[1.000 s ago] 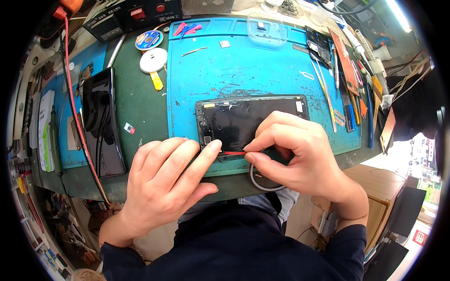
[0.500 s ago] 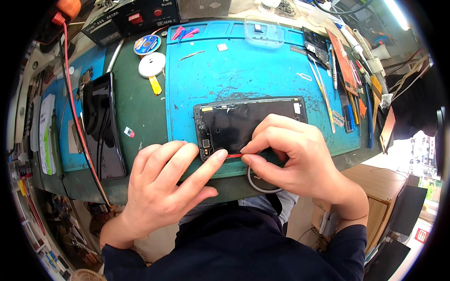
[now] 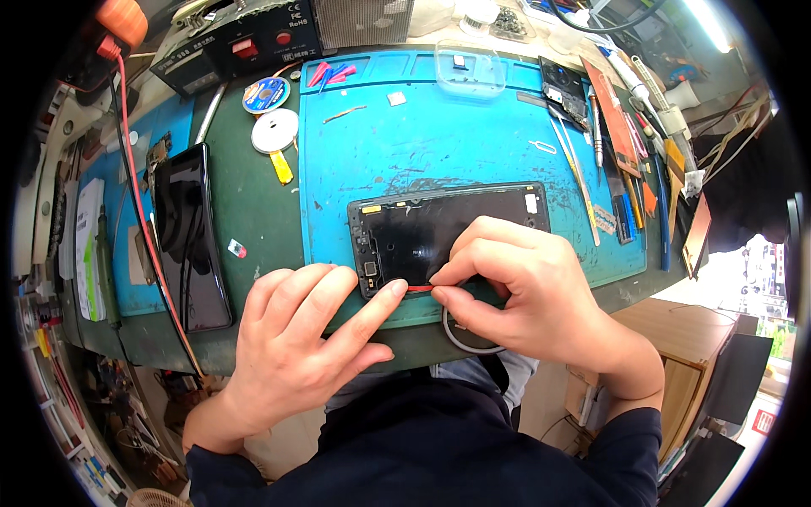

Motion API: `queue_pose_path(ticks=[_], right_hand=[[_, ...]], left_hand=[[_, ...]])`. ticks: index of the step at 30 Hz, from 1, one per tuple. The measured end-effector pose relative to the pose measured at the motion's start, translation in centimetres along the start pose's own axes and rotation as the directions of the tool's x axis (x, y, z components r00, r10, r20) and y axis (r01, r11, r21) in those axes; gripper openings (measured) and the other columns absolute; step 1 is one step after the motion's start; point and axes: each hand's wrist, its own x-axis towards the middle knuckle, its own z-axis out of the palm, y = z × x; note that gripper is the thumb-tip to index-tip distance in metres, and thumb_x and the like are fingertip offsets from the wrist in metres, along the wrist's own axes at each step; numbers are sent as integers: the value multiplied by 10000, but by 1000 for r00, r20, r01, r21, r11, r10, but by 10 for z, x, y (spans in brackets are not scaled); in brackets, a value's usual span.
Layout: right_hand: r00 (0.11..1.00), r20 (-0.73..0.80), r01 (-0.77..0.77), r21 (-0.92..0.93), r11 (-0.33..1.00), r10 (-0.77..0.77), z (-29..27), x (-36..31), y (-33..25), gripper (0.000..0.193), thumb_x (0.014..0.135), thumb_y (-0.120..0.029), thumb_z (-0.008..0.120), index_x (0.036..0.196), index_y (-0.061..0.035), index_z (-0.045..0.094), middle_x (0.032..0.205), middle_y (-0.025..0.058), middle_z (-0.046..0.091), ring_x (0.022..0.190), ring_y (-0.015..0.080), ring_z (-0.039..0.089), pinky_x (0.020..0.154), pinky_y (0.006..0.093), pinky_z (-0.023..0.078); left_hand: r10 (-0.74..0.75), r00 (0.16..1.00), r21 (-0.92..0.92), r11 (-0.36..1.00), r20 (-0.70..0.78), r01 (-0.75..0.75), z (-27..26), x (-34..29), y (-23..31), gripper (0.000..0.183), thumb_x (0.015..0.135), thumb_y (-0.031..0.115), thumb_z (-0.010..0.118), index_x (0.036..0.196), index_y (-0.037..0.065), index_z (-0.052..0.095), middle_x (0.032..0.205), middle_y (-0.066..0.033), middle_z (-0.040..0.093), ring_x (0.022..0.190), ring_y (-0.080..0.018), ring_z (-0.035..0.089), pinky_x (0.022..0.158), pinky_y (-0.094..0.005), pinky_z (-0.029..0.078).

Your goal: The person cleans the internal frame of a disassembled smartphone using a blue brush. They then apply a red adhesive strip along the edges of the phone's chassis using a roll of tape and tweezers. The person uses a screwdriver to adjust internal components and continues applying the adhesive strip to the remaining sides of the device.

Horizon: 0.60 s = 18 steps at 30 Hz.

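A black phone frame point(image 3: 422, 228) lies lengthwise on the blue mat, its inner side up. Along its near edge runs a thin red strip of tape point(image 3: 420, 288). My left hand point(image 3: 304, 334) has its fingers spread, and its index fingertip rests on the frame's near edge at the strip's left end. Between thumb and index finger, my right hand point(image 3: 528, 283) pinches the strip and covers the frame's near right part. Below the right hand a thin grey ring point(image 3: 460, 340) shows in part, the rest hidden behind the fingers.
On the left lies a dark glossy phone point(image 3: 187, 237). White spool point(image 3: 275, 131) and blue spool point(image 3: 265, 95) sit beyond it. A clear plastic box point(image 3: 470, 72) stands at the mat's far side. Tweezers point(image 3: 577, 173), screwdrivers and blades crowd the right. A black power unit point(image 3: 253, 46) stands behind.
The whole view has shifted slightly. My right fingertips have come a little nearer to my left index fingertip along the red strip. The left hand keeps its pose.
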Motion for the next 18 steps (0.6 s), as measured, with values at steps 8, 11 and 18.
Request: queue_pose_path(ticks=[8, 11, 18], right_hand=[[995, 23, 99, -123, 987, -97, -13, -8, -1, 255, 841, -146, 877, 1046, -80, 740, 920, 61, 679, 765, 260, 708, 626, 366, 556], [973, 55, 230, -172, 958, -224, -26, -13, 10, 275, 840, -181, 877, 1050, -80, 731, 922, 58, 659, 754, 262, 696, 623, 370, 560], [898, 69, 429, -356, 830, -434, -49, -28, 34, 391, 747, -168, 889, 1112, -87, 776, 990, 37, 671, 712, 181, 648, 565, 317, 527]], left_hand=[[1, 1000, 36, 999, 4, -1, 2, 0, 1, 538, 930, 493, 717, 1391, 217, 752, 1279, -77, 590, 1176, -258, 584, 985, -442, 474], [-2, 1000, 46, 999, 9, 2, 0, 0, 3, 539, 932, 499, 702, 1382, 207, 754, 1264, -80, 588, 1166, -258, 583, 984, -443, 472], [18, 1000, 47, 999, 3, -19, -1, 3, 2, 529, 957, 504, 674, 1366, 179, 761, 1230, -85, 590, 1127, -271, 593, 958, -451, 471]])
